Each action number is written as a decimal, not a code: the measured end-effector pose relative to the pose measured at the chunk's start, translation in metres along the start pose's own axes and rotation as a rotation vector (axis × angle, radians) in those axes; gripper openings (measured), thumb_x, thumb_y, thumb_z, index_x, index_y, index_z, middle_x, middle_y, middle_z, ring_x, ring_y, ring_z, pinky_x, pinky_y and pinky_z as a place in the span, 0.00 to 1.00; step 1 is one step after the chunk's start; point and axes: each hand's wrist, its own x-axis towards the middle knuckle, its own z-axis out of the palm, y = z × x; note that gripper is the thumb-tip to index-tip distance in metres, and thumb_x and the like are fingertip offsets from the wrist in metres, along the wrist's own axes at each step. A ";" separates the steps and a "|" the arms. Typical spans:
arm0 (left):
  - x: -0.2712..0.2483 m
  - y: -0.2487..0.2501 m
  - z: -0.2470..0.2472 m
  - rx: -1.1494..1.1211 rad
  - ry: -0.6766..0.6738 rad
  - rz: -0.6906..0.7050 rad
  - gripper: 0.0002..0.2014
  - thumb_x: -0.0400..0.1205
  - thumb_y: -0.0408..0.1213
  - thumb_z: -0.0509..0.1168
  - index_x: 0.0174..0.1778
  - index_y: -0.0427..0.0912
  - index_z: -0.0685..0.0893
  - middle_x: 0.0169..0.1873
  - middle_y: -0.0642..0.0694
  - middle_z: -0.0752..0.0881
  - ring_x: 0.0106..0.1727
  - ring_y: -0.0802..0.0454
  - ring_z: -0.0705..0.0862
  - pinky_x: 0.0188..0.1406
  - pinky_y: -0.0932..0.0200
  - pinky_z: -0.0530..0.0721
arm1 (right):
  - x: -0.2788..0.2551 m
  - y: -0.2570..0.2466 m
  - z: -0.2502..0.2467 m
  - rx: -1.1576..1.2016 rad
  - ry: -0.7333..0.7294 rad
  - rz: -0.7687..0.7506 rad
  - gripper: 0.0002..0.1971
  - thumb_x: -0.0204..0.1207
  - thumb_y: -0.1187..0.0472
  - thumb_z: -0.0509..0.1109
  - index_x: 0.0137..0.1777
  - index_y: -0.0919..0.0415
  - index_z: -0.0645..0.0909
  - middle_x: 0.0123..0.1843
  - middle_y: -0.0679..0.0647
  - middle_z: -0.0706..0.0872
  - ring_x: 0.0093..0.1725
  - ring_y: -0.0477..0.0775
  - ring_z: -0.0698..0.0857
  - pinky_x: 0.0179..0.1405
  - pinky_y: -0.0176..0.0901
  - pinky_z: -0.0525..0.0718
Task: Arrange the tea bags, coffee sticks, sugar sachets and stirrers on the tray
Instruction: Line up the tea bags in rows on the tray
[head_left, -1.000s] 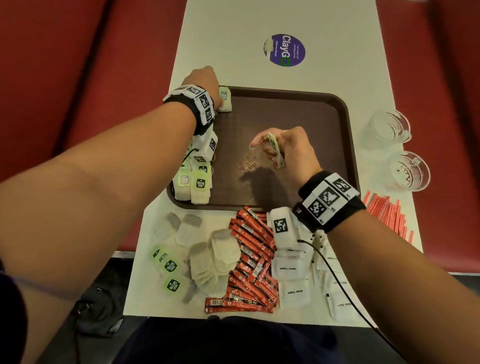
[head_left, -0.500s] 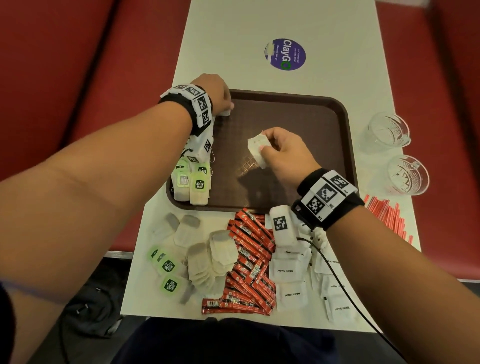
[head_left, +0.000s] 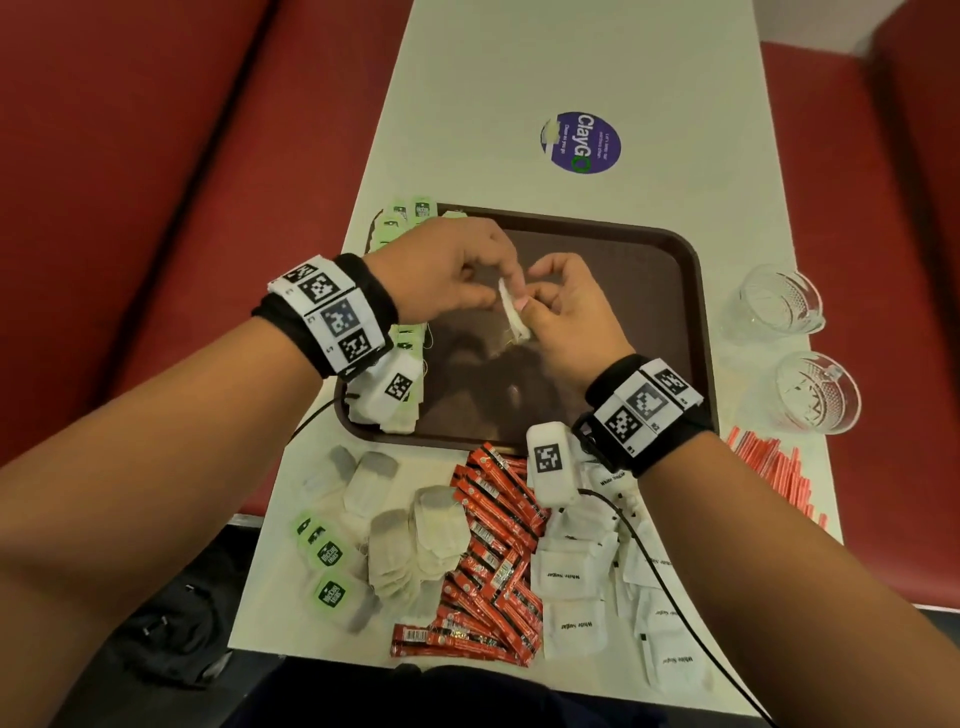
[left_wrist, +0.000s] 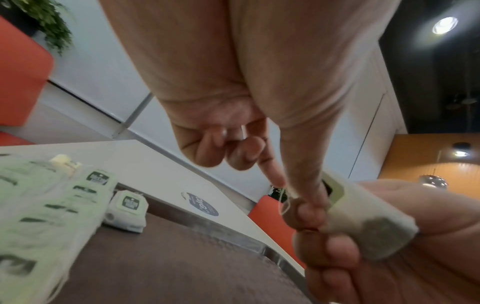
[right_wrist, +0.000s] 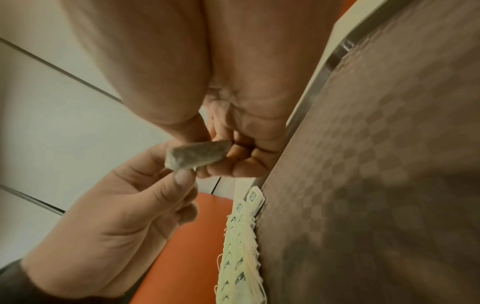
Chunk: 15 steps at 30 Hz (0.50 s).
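both hands over the brown tray (head_left: 675, 291), left hand (head_left: 441, 275) and right hand (head_left: 571, 317) each pinching the same tea bag (head_left: 513, 310) between fingertips, more bags (head_left: 395, 400) lined along tray's left edge, rest piled on desk (head_left: 519, 67)

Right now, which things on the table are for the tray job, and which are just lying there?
For the job: tray, held tea bag, coffee sticks, sugar sachets, stirrers.

Just lying there: two glass cups, purple sticker.
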 end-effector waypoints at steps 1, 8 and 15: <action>-0.001 -0.001 0.000 -0.011 0.026 -0.008 0.08 0.76 0.38 0.76 0.51 0.50 0.91 0.52 0.53 0.85 0.46 0.68 0.79 0.46 0.64 0.77 | -0.001 -0.001 0.002 -0.011 0.002 0.002 0.07 0.82 0.59 0.68 0.55 0.48 0.73 0.40 0.51 0.90 0.39 0.60 0.87 0.50 0.72 0.85; -0.001 -0.006 -0.009 0.066 0.039 -0.140 0.06 0.80 0.40 0.73 0.51 0.50 0.89 0.40 0.61 0.85 0.41 0.62 0.80 0.47 0.58 0.79 | -0.004 -0.006 -0.001 -0.247 0.018 -0.093 0.13 0.77 0.46 0.75 0.44 0.56 0.85 0.39 0.53 0.88 0.38 0.57 0.84 0.44 0.55 0.86; 0.006 -0.018 -0.006 0.002 0.171 -0.255 0.04 0.84 0.39 0.68 0.53 0.48 0.86 0.45 0.55 0.87 0.46 0.59 0.82 0.49 0.66 0.77 | 0.001 0.005 0.000 -0.312 0.033 -0.068 0.06 0.78 0.55 0.75 0.53 0.52 0.85 0.38 0.43 0.85 0.39 0.44 0.83 0.48 0.48 0.87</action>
